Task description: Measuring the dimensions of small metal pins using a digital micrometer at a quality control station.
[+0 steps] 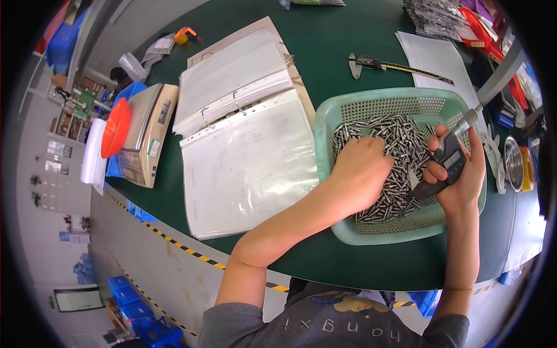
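Note:
A green plastic basket (400, 236) holds a heap of small, shiny, slender metal pins (390, 132). Over the left part of that heap is my left hand (362, 171), its fingers curled down against the pins. The fingertips are hidden, so what they pinch cannot be made out. At the basket's right side, my right hand (461, 180) grips a digital micrometer (449, 159) with a dark frame and a small display. Its silver thimble points up and to the right, and the frame's lower end hangs over the pins. No pin shows clearly between the measuring faces.
Left of the basket lies an open ring binder (246, 162) with sleeved pages. A weighing scale (152, 139) with an orange-red bowl (116, 127) stands farther left. Beyond the basket are a caliper (400, 68), paper sheets (432, 52) and bagged metal parts (432, 17). A metal bowl (513, 164) sits far right.

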A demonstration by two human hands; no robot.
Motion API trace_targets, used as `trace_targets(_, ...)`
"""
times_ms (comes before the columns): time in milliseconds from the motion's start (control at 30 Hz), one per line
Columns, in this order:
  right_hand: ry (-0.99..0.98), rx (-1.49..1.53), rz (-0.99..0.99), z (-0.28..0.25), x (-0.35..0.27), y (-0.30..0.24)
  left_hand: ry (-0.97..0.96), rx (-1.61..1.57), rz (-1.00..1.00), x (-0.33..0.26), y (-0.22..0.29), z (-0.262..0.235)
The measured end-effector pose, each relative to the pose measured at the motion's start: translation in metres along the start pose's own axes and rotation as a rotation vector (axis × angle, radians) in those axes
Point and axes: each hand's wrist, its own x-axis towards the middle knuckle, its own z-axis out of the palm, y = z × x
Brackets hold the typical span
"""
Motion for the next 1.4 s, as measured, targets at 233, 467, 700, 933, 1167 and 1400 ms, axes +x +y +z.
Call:
trace_targets(233, -0.026, -0.013, 0.021, -0.004, -0.004, -0.005, 0.080, -0.743, -0.228, 0.011, 0.008, -0.015)
trace_targets(467, -0.101, 0.020, 0.107, -0.003, 0.003, -0.002, 0.016, -1.294, -0.285, 0.007, 0.007, -0.019)
trace_targets(700, -0.131, -0.015, 0.120, -0.004, 0.002, -0.003, -0.040, -1.280, -0.254, 0.006, 0.008, -0.017)
trace_targets(933, -0.181, -0.004, 0.145, -0.005, 0.002, 0.000, -0.095, -1.295, -0.309, 0.002, 0.009, -0.019)
trace_targets(1167, -0.138, -0.027, 0.152, 0.000, 0.002, 0.003, -0.122, -1.289, -0.315, 0.002, 0.005, -0.018)
trace_targets(1400, -0.122, -0.062, 0.128, -0.002, 0.003, 0.001, -0.146, -1.378, -0.339, 0.004, 0.008, -0.020)
